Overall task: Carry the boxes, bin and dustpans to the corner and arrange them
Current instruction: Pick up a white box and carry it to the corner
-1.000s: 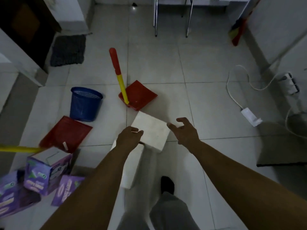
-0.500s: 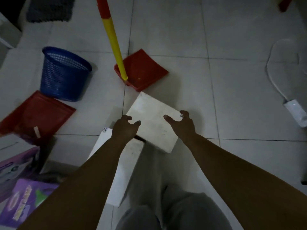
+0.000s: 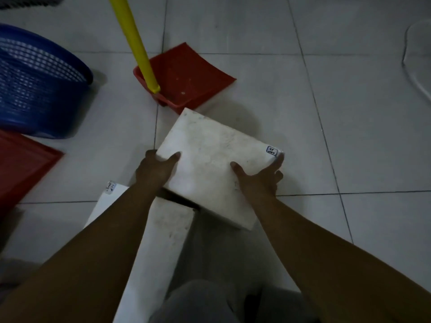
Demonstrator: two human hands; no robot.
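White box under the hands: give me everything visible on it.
The white box is flat and rectangular, with a scuffed, smudged top that looks like cardboard and a small handwritten label at its far right corner. It sits skewed to the floor tiles, its near edge overlapping a second white box below. The left hand grips its left corner, thumb on top; the right hand grips its right edge, fingers wrapped round the side. Its far corner lies close to the red dustpan.

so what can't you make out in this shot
Head view only:
- Sticker text on top box: too small.
- Lower box: mostly under left arm and top box.
- Right hand fingers: curl under the box edge.
- Bin, left dustpan: cut by frame edge.
- Left hand fingers: behind the box.
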